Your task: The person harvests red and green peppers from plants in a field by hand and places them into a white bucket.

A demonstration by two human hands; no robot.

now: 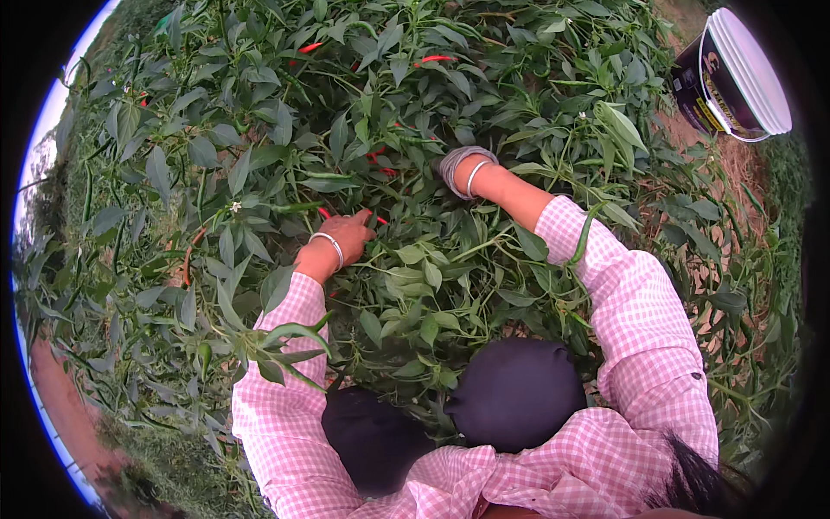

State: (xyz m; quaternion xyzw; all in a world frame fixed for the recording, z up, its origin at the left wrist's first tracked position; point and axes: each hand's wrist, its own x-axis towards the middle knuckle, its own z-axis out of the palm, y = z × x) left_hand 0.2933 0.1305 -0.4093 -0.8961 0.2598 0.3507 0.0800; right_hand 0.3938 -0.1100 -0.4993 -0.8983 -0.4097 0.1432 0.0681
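My left hand (pixel 347 235), with a bangle at the wrist, reaches into the chilli plants, its fingers at red chillies; whether it grips one is unclear. A red chilli (pixel 381 221) shows just beyond the fingertips. My right hand (pixel 460 170) is farther forward among the leaves, wrapped at the back in a greyish cloth or band; its fingers are hidden by foliage. More red chillies (pixel 387 171) hang between the two hands. Farther ahead are another red chilli (pixel 436 59) and green chillies (pixel 327 175). A curved green chilli (pixel 585 237) hangs over my right sleeve.
A dark bucket with a white rim and handle (pixel 726 78) stands on bare soil at the upper right. Dense chilli plants surround both arms. My knees (pixel 519 396), in dark cloth, press near the plants. A strip of reddish ground (pixel 65 396) lies at the lower left.
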